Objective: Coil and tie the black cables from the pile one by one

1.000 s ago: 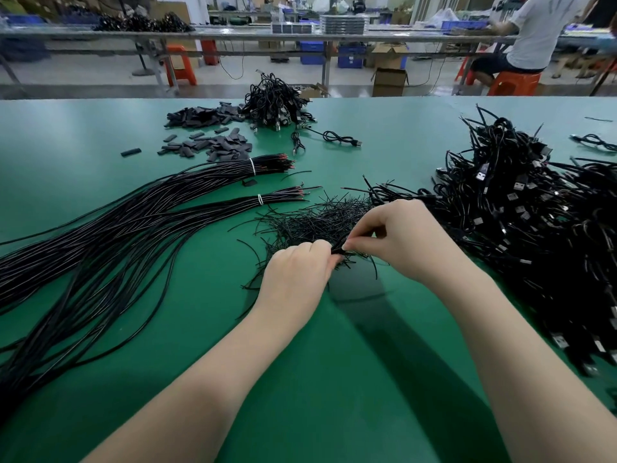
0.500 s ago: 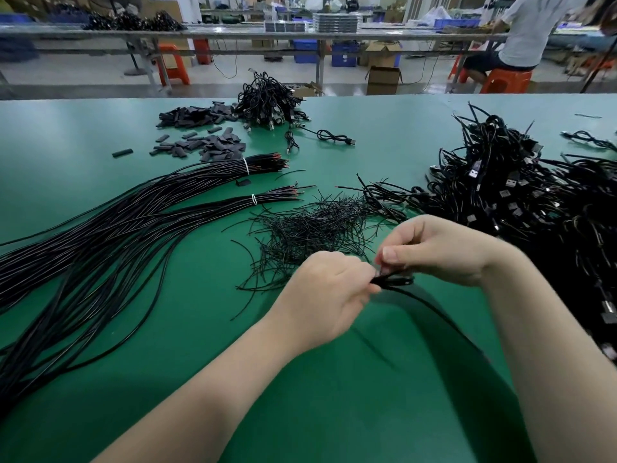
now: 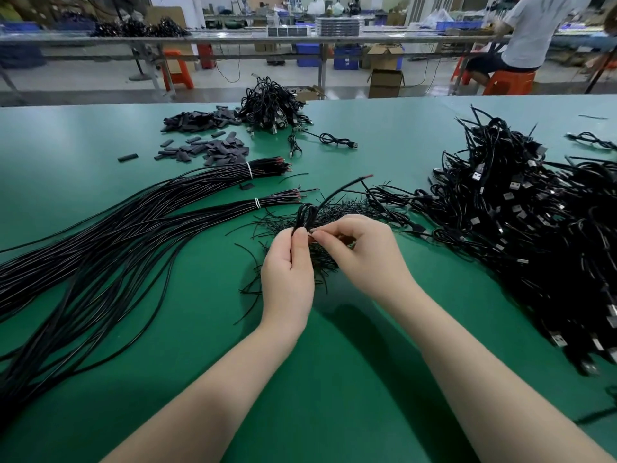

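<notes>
My left hand [image 3: 287,269] grips a coiled black cable [image 3: 305,215] whose loops stick up above the fist; one loose end [image 3: 347,187] with a red tip arcs up to the right. My right hand [image 3: 362,250] pinches something thin at the coil, next to my left thumb; what it pinches is too small to make out. Under both hands lies a heap of thin black twist ties [image 3: 337,212]. Long black cables [image 3: 110,242] lie in two banded bundles at the left. A big pile of coiled USB cables [image 3: 521,228] fills the right.
Flat black sleeve pieces [image 3: 213,150] and a smaller cable heap [image 3: 272,106] lie at the far middle of the green table [image 3: 334,379]. A single coiled cable [image 3: 337,140] lies beside them. Behind the table a person [image 3: 524,31] sits on an orange stool.
Both hands rose from the table and the cable's loops now stand above my left fist. The loose red-tipped end has swung up to the right. My right hand came close against the left thumb.
</notes>
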The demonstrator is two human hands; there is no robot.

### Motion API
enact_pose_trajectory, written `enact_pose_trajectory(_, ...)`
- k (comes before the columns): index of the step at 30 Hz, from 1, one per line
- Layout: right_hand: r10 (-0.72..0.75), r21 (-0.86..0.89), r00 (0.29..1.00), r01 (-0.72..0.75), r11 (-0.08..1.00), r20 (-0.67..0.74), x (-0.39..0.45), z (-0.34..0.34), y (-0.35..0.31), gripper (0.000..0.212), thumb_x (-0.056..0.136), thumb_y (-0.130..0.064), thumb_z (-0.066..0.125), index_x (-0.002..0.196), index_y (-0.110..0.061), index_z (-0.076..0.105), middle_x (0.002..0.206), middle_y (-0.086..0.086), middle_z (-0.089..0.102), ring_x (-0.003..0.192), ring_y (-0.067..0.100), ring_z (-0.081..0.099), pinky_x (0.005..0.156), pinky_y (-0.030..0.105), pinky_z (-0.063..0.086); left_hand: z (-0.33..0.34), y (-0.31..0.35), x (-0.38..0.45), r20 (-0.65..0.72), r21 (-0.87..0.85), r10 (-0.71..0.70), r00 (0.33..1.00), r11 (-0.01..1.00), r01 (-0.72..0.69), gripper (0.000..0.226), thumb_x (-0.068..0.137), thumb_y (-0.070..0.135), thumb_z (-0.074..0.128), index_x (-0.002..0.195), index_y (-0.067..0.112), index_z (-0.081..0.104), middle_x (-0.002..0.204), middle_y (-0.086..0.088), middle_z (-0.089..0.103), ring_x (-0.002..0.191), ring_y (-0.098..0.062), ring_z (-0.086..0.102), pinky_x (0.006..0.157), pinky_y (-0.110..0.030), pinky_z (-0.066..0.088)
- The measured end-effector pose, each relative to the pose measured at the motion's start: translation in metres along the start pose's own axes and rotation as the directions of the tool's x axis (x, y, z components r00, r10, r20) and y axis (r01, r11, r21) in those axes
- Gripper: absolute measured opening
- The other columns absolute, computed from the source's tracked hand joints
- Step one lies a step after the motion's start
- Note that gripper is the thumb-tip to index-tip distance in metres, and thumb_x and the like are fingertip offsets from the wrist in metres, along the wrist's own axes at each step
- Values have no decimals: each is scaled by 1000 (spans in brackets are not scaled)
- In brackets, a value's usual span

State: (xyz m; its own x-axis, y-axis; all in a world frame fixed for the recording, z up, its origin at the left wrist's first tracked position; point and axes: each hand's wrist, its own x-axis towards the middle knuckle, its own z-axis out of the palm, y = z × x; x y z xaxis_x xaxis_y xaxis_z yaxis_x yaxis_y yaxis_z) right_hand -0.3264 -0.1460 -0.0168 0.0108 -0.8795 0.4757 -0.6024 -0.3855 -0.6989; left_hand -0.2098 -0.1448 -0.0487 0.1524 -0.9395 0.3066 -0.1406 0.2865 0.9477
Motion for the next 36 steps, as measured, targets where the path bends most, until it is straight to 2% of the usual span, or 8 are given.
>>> enact_pose_trajectory(4, 124, 96, 992, -122, 988, -20, -3, 1, -3, 7, 87, -24, 70, 86, -24, 77, 73, -20, 65, 66, -5, 55, 61, 7, 37, 1, 2, -2, 1, -66, -46, 999, 997, 46, 16, 103, 28, 44, 98, 27, 59, 86, 22, 61, 83, 0, 54, 79, -23, 43)
enact_pose_trajectory(6, 181, 135, 983, -178, 975, -12, -4, 3, -4, 8, 86, -25, 70, 82, -26, 77, 70, -20, 67, 61, -6, 55, 58, 6, 36, 1, 0, 0, 2, -136, -86, 996, 987, 86, 14, 102, 27, 46, 110, 27, 57, 99, 9, 62, 92, -9, 54, 88, -31, 46)
enact_pose_trajectory(14, 290, 296, 955, -297, 908, 67, -6, 6, -7, 10, 84, -23, 73, 75, -27, 76, 68, -13, 71, 62, -1, 62, 66, 19, 49, 2, -2, 1, 14, -141, -57, 998, 988, 58, 13, 97, 36, 43, 87, 29, 48, 74, 12, 47, 70, -8, 44, 70, -27, 37)
enact_pose_trajectory(19, 300, 401, 939, -344, 849, 170, -2, -5, -8, 14, 84, -16, 73, 73, -24, 74, 66, -11, 71, 58, -4, 59, 58, 11, 45, 1, 0, 3, 61, -220, -46, 997, 974, 58, 15, 100, 21, 48, 86, 25, 51, 68, 18, 50, 66, -2, 46, 68, -18, 40)
enact_pose_trajectory(26, 389, 514, 855, -518, 683, 344, -1, -13, -3, 3, 80, -20, 77, 79, -18, 75, 73, -4, 71, 66, 8, 62, 69, 27, 50, 0, 1, 6, 119, -274, -9, 993, 961, 42, 9, 89, 32, 55, 80, 29, 55, 67, 22, 57, 64, 3, 50, 64, -11, 42)
enact_pose_trajectory(30, 407, 590, 848, -528, 610, 339, -1, -11, -4, 9, 68, -24, 82, 71, -18, 75, 70, -3, 70, 66, 9, 63, 67, 22, 52, 0, 0, 7, 111, -290, -3, 994, 956, 35, 14, 88, 35, 56, 75, 40, 58, 72, 19, 58, 69, 0, 51, 67, -14, 43)
enact_pose_trajectory(33, 448, 642, 833, -541, 544, 323, -2, -7, -4, 6, 74, -15, 79, 73, -16, 73, 67, -3, 69, 62, 8, 62, 63, 19, 53, 0, 1, 5, 125, -285, -26, 992, 956, 61, 15, 88, 37, 54, 74, 42, 58, 69, 21, 55, 65, 1, 46, 65, -13, 41)
enact_pose_trajectory(36, 434, 633, 862, -492, 597, 260, 0, -10, -4, 5, 80, -6, 74, 80, -9, 70, 62, -3, 66, 56, 8, 58, 60, 19, 49, 0, 4, 5, 208, -335, -85, 974, 930, 152, 24, 93, 37, 46, 71, 40, 55, 66, 14, 49, 63, -5, 42, 66, -20, 38)
